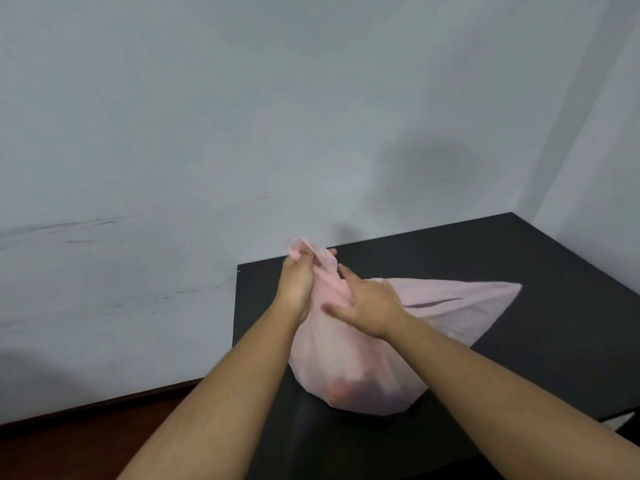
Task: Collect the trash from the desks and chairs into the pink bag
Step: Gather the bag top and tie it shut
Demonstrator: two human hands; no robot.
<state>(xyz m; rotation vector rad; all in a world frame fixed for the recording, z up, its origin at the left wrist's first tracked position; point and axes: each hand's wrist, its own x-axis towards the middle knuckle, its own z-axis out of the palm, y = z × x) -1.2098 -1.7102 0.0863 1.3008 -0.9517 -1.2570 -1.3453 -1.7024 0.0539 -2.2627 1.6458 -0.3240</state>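
A thin pink plastic bag (349,368) sits on a black desk (519,358), bulging at the bottom with something reddish showing through the plastic. My left hand (298,282) grips the bunched top of the bag and holds it up. Just to its right, my right hand (367,303) lies against the gathered neck with its fingers spread and fairly straight. A loose corner of the bag (485,299) stretches out to the right over the desk.
The desk stands in a corner, against a pale grey wall (207,133) behind and another wall (606,168) on the right. Dark brown floor (86,445) shows to the lower left, beyond the desk's left edge.
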